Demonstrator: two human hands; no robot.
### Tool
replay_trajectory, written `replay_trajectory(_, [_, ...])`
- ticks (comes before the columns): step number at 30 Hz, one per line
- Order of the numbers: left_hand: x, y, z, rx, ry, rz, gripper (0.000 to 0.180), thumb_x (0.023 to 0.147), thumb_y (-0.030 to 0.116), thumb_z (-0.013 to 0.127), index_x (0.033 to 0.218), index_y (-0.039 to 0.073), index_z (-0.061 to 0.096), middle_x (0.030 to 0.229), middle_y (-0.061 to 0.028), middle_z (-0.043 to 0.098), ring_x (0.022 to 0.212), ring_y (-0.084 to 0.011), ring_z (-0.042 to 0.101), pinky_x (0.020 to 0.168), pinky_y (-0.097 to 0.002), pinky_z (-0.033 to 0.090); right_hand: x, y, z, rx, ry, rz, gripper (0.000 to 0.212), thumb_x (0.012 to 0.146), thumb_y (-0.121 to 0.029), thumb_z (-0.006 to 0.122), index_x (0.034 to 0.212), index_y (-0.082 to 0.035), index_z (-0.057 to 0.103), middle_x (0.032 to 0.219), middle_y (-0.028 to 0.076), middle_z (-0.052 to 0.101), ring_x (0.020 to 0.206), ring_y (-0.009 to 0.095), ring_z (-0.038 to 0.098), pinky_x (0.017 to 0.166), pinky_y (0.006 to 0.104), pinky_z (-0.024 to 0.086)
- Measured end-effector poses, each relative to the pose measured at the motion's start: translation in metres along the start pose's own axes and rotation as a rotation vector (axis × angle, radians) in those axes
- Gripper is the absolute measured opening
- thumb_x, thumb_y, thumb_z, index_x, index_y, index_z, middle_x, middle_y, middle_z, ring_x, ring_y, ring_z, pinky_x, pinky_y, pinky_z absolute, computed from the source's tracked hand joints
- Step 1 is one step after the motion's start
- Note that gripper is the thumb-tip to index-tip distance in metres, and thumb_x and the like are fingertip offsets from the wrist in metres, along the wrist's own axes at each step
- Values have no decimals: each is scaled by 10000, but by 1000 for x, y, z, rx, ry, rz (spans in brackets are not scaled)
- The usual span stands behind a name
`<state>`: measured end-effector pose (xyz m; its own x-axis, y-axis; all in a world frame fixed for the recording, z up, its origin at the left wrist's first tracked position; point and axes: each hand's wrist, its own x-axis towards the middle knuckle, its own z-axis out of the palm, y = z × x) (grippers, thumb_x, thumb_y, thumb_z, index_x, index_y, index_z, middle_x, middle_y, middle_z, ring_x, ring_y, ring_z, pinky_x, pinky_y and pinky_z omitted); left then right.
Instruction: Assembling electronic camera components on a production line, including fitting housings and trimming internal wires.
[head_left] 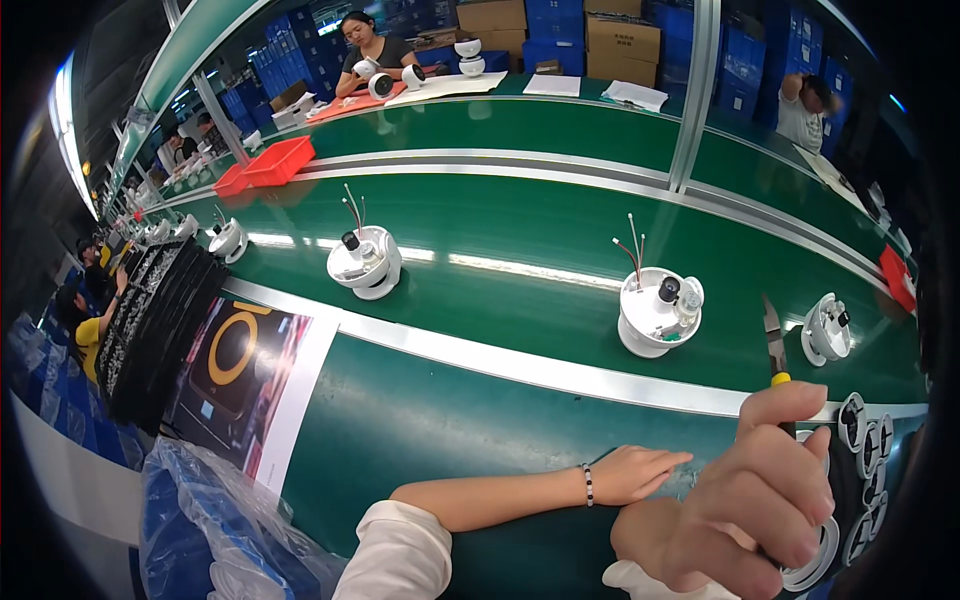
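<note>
My left hand [640, 473] lies on the green bench, fingers stretched out and holding nothing; a beaded bracelet circles its wrist. Larger in view, my right hand [745, 500] is raised with curled fingers around a slim tool [773, 340] with a pointed metal blade and a yellow part at the handle. The fingers hide most of the handle, so its exact kind is unclear. Beyond the hands, a white round camera housing [648, 318] stands open-topped on the green belt, with a black lens and thin wires sticking up. Right of the blade sits another white housing [826, 335].
More open housings, one nearby [362, 270], stand leftward along the belt [500, 240]. White-and-black round parts [853, 422] lie at the right edge. Left are stacked black trays [150, 330], a printed sheet [240, 370] and a plastic-lined blue bin [210, 520]. Co-workers sit across the line.
</note>
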<state>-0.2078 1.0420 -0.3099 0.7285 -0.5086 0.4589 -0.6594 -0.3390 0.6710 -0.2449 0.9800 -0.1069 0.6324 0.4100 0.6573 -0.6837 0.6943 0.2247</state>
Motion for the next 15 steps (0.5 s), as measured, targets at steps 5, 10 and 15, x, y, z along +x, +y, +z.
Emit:
replay_trajectory(5, [10,3,7,-27,-47,11,331,818,86,468,1145,43,447,909,-142,586,767,-328,571,632,-418,456,4,-5,4,15,-141,112,413,909,-113,397,1264,21,233,823,133,530,703,193,567,472,303,506])
replay_trajectory(10, [3,4,4,-35,-3,-5,264,809,83,478,1069,37,496,855,-134,583,754,-327,569,633,-416,456,18,0,-20,64,-411,269,421,880,-81,436,1251,13,261,857,121,540,789,193,564,528,333,519])
replay_trajectory(15, [5,5,5,-18,-8,47,192,796,78,490,978,33,529,799,-126,574,724,-316,566,621,-401,454,11,7,-3,-98,-383,76,387,860,-91,479,1207,-8,329,857,83,547,808,186,558,553,340,514])
